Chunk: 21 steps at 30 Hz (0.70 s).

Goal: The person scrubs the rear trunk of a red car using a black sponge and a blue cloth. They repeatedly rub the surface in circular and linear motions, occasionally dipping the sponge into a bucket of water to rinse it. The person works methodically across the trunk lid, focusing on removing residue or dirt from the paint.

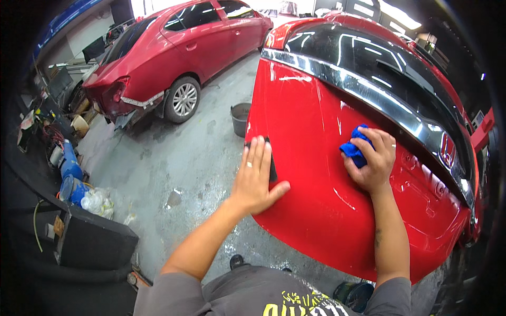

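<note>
Head view shows me the right hand (pixel 373 160) gripping a blue cloth (pixel 352 151) on the red panel (pixel 311 210), left hand (pixel 254 181) flat, fingers straight; wiping seems underway, remainder unclear.

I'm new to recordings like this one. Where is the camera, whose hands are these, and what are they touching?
There is no robot: these are a person's bare hands, filmed by a fisheye camera worn on the head and looking down, so straight edges bend toward the rim. The right hand grips a blue cloth on a red car tailgate. The left hand lies flat near its left edge, over a dark flat piece I cannot identify. Chrome trim runs below the rear window; a red sedan and a grey bucket stand beyond.
</note>
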{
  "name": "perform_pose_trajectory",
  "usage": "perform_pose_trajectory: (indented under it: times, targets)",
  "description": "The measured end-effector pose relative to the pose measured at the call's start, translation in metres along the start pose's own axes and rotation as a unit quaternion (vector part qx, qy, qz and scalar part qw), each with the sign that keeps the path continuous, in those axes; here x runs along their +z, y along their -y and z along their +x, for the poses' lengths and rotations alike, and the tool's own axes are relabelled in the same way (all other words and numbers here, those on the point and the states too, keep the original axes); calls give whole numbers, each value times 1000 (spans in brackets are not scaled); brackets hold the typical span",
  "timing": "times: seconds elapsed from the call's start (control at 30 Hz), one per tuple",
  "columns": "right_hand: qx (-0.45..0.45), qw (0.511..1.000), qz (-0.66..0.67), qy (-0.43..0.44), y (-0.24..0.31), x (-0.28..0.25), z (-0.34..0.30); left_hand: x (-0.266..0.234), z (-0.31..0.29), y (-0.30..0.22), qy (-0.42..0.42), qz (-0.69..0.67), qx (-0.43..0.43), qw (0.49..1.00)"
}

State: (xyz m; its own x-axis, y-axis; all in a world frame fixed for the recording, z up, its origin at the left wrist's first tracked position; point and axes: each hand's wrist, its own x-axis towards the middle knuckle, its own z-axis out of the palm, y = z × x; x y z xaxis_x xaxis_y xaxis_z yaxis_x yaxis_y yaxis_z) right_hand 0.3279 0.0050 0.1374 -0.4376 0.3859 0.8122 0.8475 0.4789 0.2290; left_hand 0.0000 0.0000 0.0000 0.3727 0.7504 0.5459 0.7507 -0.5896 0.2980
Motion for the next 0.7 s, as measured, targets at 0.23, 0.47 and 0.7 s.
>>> perform_pose_trajectory:
  times: [0.23,0.47,0.7]
  targets:
    - [-15,1000,4,-7,-3,-3,4,-12,70,-3,1,35,-6,999]
    - [-10,999,30,-12,-10,-3,-6,27,-1,-105,-45,40,-21,998]
    - [-30,999,30,7,-9,-4,-9,10,62,-90,-50,61,-74,994]
